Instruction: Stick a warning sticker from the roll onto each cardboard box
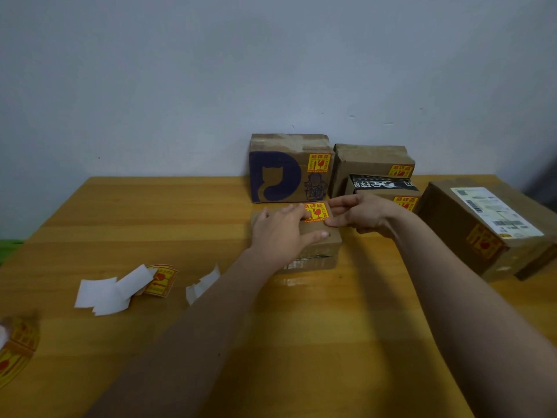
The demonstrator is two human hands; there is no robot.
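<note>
On the small cardboard box (313, 239), just in front of the cat-printed box (289, 168), the left hand (281, 233) lies flat with fingers spread, while the right hand (358, 214) pinches the warning sticker (316, 212) at the box's far edge.

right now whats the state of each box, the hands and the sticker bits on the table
small box: flat on table, sticker being pressed on top
left hand: rests on small box
right hand: pinches sticker edge
cat box: stickered
back box: stickered
black box: stickered
large box: stickered
backing papers: peeled, loose
</note>
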